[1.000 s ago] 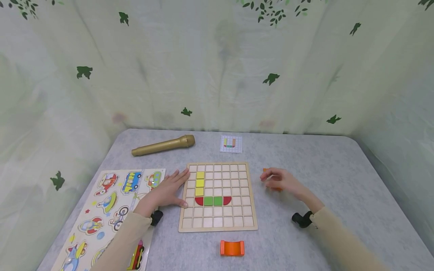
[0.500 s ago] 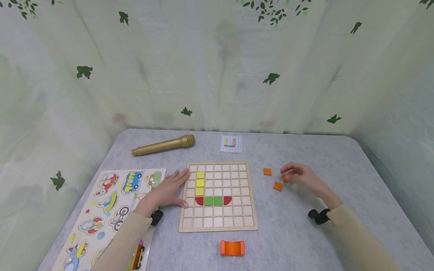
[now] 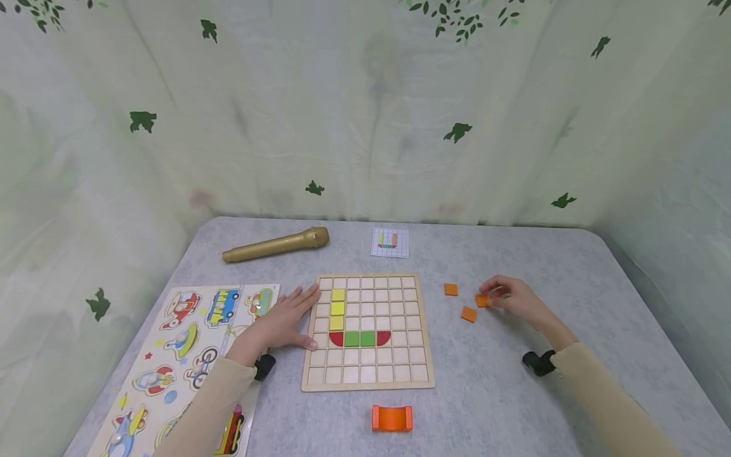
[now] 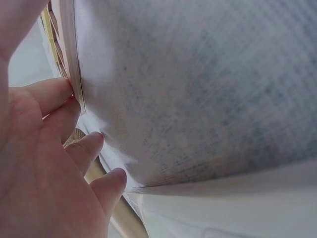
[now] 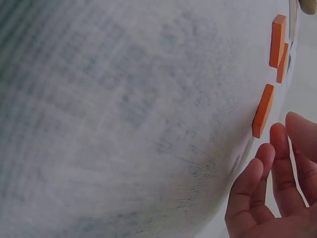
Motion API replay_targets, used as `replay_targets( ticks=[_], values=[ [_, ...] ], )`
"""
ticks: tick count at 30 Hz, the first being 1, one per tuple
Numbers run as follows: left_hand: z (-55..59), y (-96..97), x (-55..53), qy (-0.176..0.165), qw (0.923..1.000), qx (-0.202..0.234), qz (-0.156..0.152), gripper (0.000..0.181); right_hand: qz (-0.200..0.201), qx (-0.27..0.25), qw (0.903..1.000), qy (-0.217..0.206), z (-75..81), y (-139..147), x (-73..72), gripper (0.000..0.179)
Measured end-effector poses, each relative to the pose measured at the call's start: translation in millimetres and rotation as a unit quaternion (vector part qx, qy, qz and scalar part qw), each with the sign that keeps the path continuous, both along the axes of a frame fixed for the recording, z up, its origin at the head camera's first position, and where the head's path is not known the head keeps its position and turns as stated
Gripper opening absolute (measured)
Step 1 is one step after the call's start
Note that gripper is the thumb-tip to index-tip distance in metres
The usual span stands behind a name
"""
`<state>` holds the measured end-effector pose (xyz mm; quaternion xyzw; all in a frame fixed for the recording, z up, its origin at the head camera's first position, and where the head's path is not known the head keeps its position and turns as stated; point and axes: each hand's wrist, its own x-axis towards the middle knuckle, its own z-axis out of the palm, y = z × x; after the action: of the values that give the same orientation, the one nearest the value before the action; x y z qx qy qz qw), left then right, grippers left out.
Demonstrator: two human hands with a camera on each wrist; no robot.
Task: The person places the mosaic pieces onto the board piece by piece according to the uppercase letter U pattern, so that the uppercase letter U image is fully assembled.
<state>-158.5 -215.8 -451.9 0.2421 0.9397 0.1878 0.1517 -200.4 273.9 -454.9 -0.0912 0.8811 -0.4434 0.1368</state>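
My left hand (image 3: 280,324) lies spread at the left edge of a square wooden grid board (image 3: 367,374). In the left wrist view its fingertips (image 4: 64,89) touch the board's side. Set in the board are yellow squares (image 3: 337,308) in a column, and below them a row of green squares (image 3: 360,339) between red quarter-round pieces (image 3: 383,338). Right of the board lie three orange square tiles (image 3: 469,314). My right hand (image 3: 516,301), fingers loosely bent, is beside the rightmost orange tile (image 3: 482,301); in the right wrist view a gap shows between that tile (image 5: 263,111) and the fingers.
A small pattern card (image 3: 390,243) lies behind the board, and a gold toy microphone (image 3: 276,245) back left. A vehicle picture puzzle (image 3: 188,374) lies partly under my left arm. An orange curved block (image 3: 391,419) stands in front of the board.
My right hand has moved right from over the nearer orange tiles, uncovering them, then slightly away from the rightmost tile, which shows more fully. My left hand has stayed still.
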Motion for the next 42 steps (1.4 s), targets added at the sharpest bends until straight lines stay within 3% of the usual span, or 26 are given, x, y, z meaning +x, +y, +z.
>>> replay_targets(
  ticks=[5, 21, 31, 42],
  values=[
    [0.9, 0.9, -0.6, -0.002, 1.0000, 0.002, 0.002, 0.106, -0.003, 0.027, 0.9996, -0.001, -3.0, -1.9, -2.5, 0.020],
    [3.9, 2.1, -0.3, 0.001, 1.0000, 0.002, 0.000, 0.106, 0.009, 0.082, 0.9954, 0.048, -5.6, -9.4, -4.9, 0.024],
    [2.8, 1.8, -0.4, 0.006, 1.0000, 0.002, -0.001, 0.106, 0.033, 0.058, 0.9961, 0.057, 2.3, -8.0, 0.5, 0.019],
    [3.7, 1.8, 0.1, 0.006, 1.0000, 0.004, -0.003, 0.106, 0.060, -0.019, 0.9971, 0.042, 7.2, -11.8, 2.2, 0.012]
  ],
)
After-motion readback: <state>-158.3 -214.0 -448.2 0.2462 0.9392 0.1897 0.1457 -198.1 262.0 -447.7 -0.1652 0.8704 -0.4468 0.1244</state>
